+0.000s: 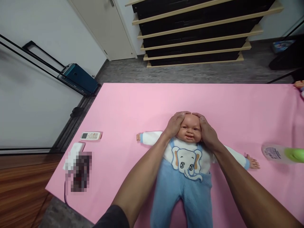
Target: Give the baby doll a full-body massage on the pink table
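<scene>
A baby doll (190,133) lies on its back on the pink table (123,107), arms stretched out to both sides. It wears a white top and light blue overalls (181,186) with an elephant on the bib. My left hand (175,124) cups one side of the doll's head, and my right hand (209,133) cups the other. At the top of the head the fingertips of both hands nearly meet. The doll's face shows between my palms, while its ears and the sides of its head are covered.
A remote control (91,136), a white box-like device (74,155) and a pixelated dark object (81,174) lie at the table's left. Toward the right edge lies a bottle with a green top (280,154). Beyond the table are a blue suitcase (79,77) and a black-and-wood shelf unit (194,31).
</scene>
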`<state>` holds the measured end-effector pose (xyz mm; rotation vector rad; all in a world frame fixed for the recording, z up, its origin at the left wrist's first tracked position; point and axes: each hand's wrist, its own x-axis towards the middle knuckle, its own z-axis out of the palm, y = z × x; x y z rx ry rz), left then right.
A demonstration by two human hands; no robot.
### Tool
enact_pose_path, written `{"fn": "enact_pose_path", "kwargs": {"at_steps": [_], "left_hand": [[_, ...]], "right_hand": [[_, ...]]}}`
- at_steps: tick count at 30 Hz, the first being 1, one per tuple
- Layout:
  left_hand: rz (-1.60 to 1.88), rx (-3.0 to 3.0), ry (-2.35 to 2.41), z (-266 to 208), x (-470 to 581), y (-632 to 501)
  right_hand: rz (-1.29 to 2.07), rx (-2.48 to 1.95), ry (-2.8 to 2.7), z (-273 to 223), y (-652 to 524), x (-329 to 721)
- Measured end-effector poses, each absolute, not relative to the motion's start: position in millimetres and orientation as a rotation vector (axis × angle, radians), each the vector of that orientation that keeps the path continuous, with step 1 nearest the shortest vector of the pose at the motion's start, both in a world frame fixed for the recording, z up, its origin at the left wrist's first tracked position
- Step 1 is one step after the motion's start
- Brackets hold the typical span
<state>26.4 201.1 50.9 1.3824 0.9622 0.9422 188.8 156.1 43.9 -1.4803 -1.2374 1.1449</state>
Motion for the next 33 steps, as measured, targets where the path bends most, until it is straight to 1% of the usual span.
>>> {"fn": "enact_pose_path", "kwargs": {"at_steps": [7, 13, 28, 30, 33], "left_hand": [[0.864, 1.366, 0.865, 55.2, 18.3, 194.8], [0.915, 1.407, 0.881, 54.3, 19.0, 193.8], [0.948, 1.402, 0.932, 48.2, 21.2, 195.6], [0.947, 1.423, 0.91, 48.2, 20.2, 194.3], [0.949, 1.442, 0.884, 48.9, 20.1, 193.1]], "right_hand": [[1.243, -1.348, -1.179, 39.8, 148.0, 187.3], [1.183, -1.419, -1.291, 37.3, 148.5, 192.7], [1.121, -1.456, -1.238, 37.2, 153.0, 189.1], [1.153, -1.453, -1.201, 36.6, 152.0, 188.6], [1.242, -1.323, -1.136, 37.9, 149.2, 186.6]]}}
